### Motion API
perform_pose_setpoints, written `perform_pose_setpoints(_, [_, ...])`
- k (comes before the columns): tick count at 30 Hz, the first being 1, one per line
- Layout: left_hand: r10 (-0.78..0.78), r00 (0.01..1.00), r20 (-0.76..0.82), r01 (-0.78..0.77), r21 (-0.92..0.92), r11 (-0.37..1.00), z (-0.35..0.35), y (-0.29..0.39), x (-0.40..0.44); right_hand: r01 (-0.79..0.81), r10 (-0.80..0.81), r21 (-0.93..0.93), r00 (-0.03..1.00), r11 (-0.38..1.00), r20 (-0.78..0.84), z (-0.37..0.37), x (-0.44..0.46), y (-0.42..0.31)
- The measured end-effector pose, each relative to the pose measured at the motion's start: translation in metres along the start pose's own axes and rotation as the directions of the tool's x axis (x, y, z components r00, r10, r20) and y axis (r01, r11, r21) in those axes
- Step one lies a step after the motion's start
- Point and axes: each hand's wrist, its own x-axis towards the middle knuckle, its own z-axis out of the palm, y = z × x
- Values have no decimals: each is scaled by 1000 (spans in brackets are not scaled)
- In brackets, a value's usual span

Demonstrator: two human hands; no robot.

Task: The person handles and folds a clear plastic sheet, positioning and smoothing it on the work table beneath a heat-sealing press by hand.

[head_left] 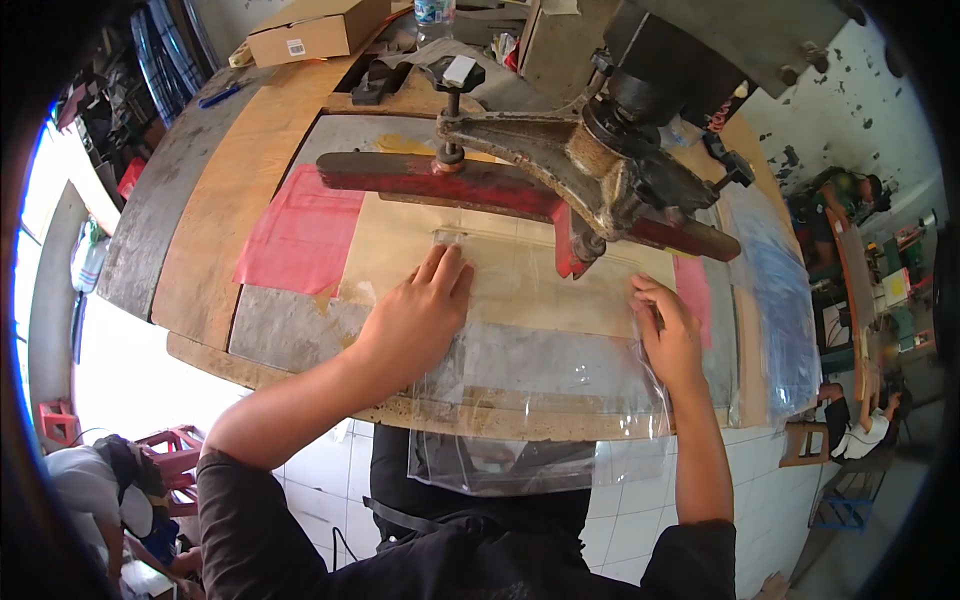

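A clear plastic sheet (540, 390) is lying over a tan sheet (540, 300) on the surface (205, 225), its near end hanging past the front edge. The left hand (422, 305) is reaching palm down, its fingers extended close together and their tips touching the plastic. The right hand (667, 330) is curling loosely at the plastic's right edge; whether thumb and fingers are pinching it, I cannot tell. A red and black bar (400, 173) is hanging from the press (590, 150) just beyond the hands. A red sheet (300, 230) is showing left of the tan one, and blue film (785, 320) is draping at right.
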Motion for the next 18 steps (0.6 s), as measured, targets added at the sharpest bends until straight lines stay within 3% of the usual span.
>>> perform_pose_setpoints(6, [16,997,-75,-14,21,1000,9,-1,-3,-34,35,18,999,999,-16,3,-4,3])
perform_pose_setpoints(9, [-46,999,-28,45,-28,999,13,-1,-3,23,-23,4,1000,1000,-20,0,-5,3])
perform_pose_setpoints(14, [10,994,-110,-1,80,997,27,-5,-3,23,-24,-28,999,999,-30,-1,-4,-3])
perform_pose_setpoints(18, [15,998,-56,-10,86,996,23,-4,-2,21,-21,-8,999,1000,-29,-1,-6,0])
